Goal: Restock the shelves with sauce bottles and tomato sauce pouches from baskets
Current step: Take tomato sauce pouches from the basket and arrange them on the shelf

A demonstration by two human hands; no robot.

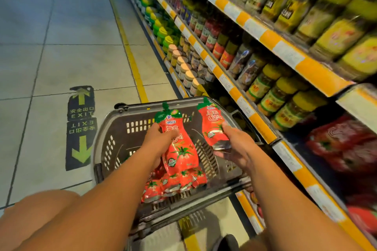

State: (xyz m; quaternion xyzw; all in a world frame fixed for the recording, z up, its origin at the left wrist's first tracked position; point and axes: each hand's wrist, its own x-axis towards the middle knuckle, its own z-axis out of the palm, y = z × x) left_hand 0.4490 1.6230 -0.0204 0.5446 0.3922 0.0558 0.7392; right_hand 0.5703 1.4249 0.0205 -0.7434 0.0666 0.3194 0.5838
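Tomato sauce pouches (173, 184) are heaped low in the basket (114, 138) at centre frame. One pouch (179, 149) is gripped by the left hand (159, 138), another (214, 126) by the right hand (236, 144). Both seem lifted out for shelving; placement on the shelf (265, 128) at right is called for next.

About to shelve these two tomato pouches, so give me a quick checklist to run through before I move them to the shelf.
1. Left hand grips its tomato pouch: ok.
2. Right hand grips the second pouch: ok.
3. Both pouches lifted above the basket rim: ok.
4. More pouches left in the basket for later rounds: ok.
5. Matching red pouches on the lower shelf at the right: ok.
6. Free space in that shelf row: cannot tell, blurred.
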